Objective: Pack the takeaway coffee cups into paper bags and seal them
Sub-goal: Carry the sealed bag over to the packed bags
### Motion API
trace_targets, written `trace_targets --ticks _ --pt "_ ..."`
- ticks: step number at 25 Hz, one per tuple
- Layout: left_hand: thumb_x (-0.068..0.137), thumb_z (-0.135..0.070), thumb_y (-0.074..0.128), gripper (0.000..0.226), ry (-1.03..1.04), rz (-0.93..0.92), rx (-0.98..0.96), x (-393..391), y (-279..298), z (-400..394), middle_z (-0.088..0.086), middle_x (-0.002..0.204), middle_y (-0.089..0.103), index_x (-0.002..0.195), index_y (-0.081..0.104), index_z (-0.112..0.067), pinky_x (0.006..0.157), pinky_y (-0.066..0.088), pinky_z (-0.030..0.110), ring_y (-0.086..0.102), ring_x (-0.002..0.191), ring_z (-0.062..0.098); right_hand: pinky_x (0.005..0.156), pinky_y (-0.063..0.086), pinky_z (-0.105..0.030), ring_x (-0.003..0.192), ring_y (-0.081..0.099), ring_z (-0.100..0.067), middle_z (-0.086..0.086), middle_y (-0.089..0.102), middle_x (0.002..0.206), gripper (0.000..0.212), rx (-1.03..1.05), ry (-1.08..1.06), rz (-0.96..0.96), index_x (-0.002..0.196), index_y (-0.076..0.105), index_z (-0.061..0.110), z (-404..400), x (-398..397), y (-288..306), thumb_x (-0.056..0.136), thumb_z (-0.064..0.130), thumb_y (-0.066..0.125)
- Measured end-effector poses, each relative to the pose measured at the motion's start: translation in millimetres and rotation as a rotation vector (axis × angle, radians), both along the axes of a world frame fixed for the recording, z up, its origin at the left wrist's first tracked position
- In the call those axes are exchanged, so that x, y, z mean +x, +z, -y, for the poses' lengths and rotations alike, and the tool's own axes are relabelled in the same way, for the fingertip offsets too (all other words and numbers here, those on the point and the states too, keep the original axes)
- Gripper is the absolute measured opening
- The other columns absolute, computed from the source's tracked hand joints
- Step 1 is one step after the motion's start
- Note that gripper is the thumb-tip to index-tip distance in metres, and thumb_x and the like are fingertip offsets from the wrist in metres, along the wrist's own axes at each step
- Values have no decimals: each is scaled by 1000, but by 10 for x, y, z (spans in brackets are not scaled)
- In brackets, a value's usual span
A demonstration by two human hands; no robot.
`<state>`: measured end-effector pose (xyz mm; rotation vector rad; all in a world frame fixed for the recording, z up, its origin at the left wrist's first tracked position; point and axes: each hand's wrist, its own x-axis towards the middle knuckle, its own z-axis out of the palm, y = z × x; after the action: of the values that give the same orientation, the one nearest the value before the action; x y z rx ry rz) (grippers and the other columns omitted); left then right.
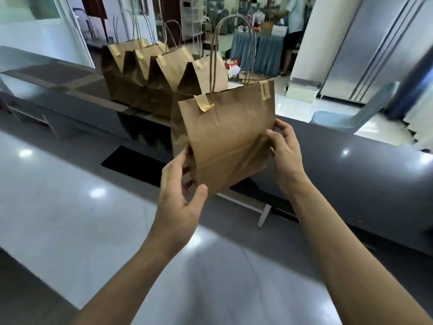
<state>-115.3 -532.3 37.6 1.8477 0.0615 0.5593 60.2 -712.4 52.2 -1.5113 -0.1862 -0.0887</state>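
Two hands, left hand (180, 184) and right hand (284, 151), clasped on either side of one taped paper bag (227, 139), held tilted above a glossy dark counter (351, 165). Four more sealed bags (150, 76) lined up behind on the raised ledge. Beyond, pale floor, blue chair (358, 113).

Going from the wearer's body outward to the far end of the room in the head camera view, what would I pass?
Left hand and right hand → held paper bag with taped top → row of sealed paper bags on the dark counter → table with blue skirt, a person standing beside it.
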Motion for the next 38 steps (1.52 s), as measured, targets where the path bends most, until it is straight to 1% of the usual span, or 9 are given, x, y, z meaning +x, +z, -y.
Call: trace_targets --ticks 3,6,9,14,20,26,28,34,38 --pt "98 -11 61 71 -36 -8 0 255 -57 -120 -14 149 34 155 28 -36 112 46 37 45 136 3 88 44 -30 101 57 -9 9 65 110 41 -13 -41 -25 131 56 26 -164 294 19 90 32 60" --pt "98 -11 62 73 -54 -11 7 468 -126 -245 -13 151 32 157 26 -33 112 45 40 42 139 6 87 42 -30 96 56 -7 8 64 107 35 1 -65 -23 131 57 22 -303 545 3 96 20 57" --pt "96 -11 63 74 -40 11 72 670 -158 -362 -8 153 30 157 26 -31 111 46 42 39 142 15 93 46 -37 97 57 -10 8 67 101 28 48 -56 -32 117 65 30 -411 782 -39 92 20 58" --pt "92 -24 57 73 -51 5 86 990 -216 -464 -6 158 25 156 24 -37 114 41 47 31 147 20 91 47 -32 102 60 -12 5 70 106 30 148 -98 -61 106 74 35 -497 1147 -85 89 16 58" --pt "96 -19 57 70 -89 -57 78 1293 -311 -413 -11 160 17 155 24 -38 120 35 37 23 149 9 84 47 -26 100 60 -10 1 68 112 36 113 -129 -118 128 69 19 -550 1612 -210 98 9 55" --pt "97 -14 57 71 -146 -61 47 1490 -368 -334 -24 161 5 154 27 -43 118 24 18 16 149 1 113 41 -39 124 60 -9 7 68 130 37 -120 -110 -82 137 59 27 -430 1799 -347 99 26 58" --pt "96 -14 57 71 -169 -63 49 1555 -361 -309 -24 162 4 154 27 -43 116 23 15 16 148 -1 114 41 -43 127 57 -10 8 64 133 41 -190 -102 -47 137 58 28 -467 1765 -322 98 38 58" --pt "97 -16 57 74 -273 -98 2 1777 -360 -231 -25 163 -2 154 21 -47 121 31 33 17 150 1 104 50 -43 118 62 -11 3 63 133 39 -248 -55 14 140 55 32 -676 1382 -349 106 46 43" --pt "98 -17 58 72 -309 -102 11 1942 -369 -264 -24 164 -1 155 23 -46 122 25 26 11 150 -5 89 58 -27 120 63 -6 6 62 134 49 -195 15 38 145 49 30 -731 1089 -351 100 50 51"
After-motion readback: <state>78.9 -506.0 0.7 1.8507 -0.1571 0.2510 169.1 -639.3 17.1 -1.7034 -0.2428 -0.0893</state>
